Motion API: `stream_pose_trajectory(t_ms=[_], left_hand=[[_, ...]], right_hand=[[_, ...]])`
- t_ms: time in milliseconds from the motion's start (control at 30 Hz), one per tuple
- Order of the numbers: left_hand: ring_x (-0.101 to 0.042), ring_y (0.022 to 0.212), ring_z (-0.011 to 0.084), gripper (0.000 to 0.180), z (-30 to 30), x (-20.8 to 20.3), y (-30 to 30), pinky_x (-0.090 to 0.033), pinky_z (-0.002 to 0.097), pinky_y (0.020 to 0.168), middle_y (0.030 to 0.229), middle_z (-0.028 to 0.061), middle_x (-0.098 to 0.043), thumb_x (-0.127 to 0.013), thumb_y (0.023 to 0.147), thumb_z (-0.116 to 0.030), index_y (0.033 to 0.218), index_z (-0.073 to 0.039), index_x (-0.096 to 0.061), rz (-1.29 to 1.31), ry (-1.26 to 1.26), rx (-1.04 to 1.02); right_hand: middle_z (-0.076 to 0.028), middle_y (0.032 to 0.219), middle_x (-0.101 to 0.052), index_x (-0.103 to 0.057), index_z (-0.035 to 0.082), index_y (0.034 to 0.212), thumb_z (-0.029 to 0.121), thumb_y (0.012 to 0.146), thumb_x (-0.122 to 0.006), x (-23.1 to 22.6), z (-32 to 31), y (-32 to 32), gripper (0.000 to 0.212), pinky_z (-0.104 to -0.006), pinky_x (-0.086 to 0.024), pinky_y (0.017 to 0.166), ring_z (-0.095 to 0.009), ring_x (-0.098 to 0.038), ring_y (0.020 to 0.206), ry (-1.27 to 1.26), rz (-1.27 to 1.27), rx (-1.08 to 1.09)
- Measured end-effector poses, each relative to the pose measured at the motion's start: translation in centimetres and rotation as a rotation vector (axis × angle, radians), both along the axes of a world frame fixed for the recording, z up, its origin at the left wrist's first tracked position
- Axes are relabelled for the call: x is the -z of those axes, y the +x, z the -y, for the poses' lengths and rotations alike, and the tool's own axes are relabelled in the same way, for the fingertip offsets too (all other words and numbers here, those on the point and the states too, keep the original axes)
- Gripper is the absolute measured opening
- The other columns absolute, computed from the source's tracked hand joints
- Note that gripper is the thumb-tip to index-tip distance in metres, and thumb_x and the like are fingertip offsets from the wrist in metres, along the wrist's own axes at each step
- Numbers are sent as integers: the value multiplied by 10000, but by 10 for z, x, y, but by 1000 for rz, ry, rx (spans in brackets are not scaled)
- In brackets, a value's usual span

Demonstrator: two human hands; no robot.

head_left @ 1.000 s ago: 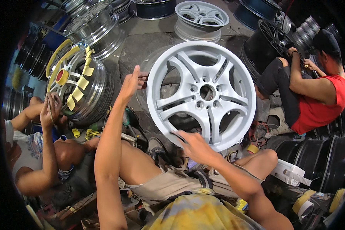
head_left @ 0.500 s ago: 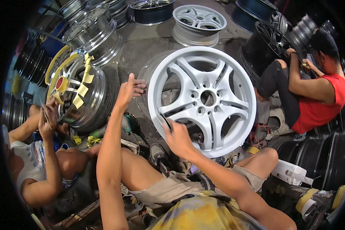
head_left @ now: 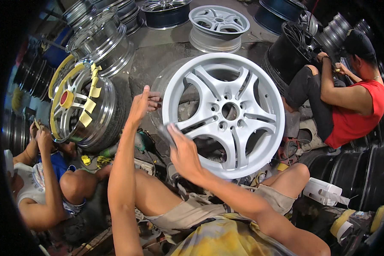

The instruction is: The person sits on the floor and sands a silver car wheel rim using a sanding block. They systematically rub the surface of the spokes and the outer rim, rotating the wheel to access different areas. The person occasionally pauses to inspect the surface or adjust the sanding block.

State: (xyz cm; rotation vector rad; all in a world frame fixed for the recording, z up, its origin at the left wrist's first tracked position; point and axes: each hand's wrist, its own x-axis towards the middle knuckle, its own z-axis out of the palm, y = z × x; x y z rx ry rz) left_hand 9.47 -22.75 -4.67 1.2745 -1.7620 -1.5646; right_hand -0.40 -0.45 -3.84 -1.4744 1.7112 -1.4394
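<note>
Here's the silver-grey wheel (head_left: 235,98), front and centre, just beyond the person's bare knees, its spoked face turned up to us! On its left side, the left hand (head_left: 141,106) is unclenched, fingers stretched out toward the rim, one digit pointing up; whether the fingertips touch, I can't tell. And the right hand (head_left: 184,155), what a spot it's in: low on the left of the wheel, closed around a dark flat piece (head_left: 168,135) right at the rim's edge, too blurred to call contact. Over on the left, a co-worker in a pale sleeveless top (head_left: 32,181) sits by a shiny wheel (head_left: 101,113) edged with yellow tape strips (head_left: 90,105). On the right, another in a red top (head_left: 356,111) leans toward a black wheel (head_left: 283,53). Farther back, a second grey wheel (head_left: 215,40) lies flat on the floor (head_left: 168,37).
</note>
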Motion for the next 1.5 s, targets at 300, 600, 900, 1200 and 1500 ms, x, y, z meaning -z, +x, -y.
stream_pose_trajectory(t_ms=[300,600,900,1200,1500], left_hand=[[-705,811,196,789,-3,-4,-9,-563,312,755,992,128,-711,-345,1060,-612,1219,86,-675,-38,19,32],[-662,783,171,784,-7,-9,-19,-569,322,772,943,119,-695,-429,1041,-622,1204,106,-670,-75,53,35],[-615,662,109,455,-19,-12,-33,-509,292,633,808,37,-673,-682,974,-407,1017,45,-713,81,-207,128],[-690,919,439,491,-35,-17,-45,-520,491,827,978,255,-711,-754,810,-315,1128,30,-610,502,-564,138],[-697,944,376,515,-63,-40,-41,-541,476,849,1026,209,-702,-766,822,-328,1205,-43,-575,694,-700,151]], right_hand=[[-387,1031,-645,-643,-111,1042,110,958,-539,-18,142,-73,258,-573,-462,889,-540,-626,999,238,207,437],[-385,929,-658,-632,-157,1116,61,934,-530,-6,105,-35,302,-570,-504,828,-536,-654,891,-63,28,308],[-310,843,-660,-670,-26,1073,152,929,-584,-2,-7,-29,244,-557,-501,773,-508,-643,866,258,-33,38],[-152,1093,-737,-725,86,1178,-64,636,-727,-40,-169,-185,562,-446,-552,925,-370,-688,1031,473,-321,-536],[-148,1042,-743,-737,61,1052,-72,632,-715,-46,-173,-262,440,-414,-545,912,-354,-700,1009,517,-407,-603]])
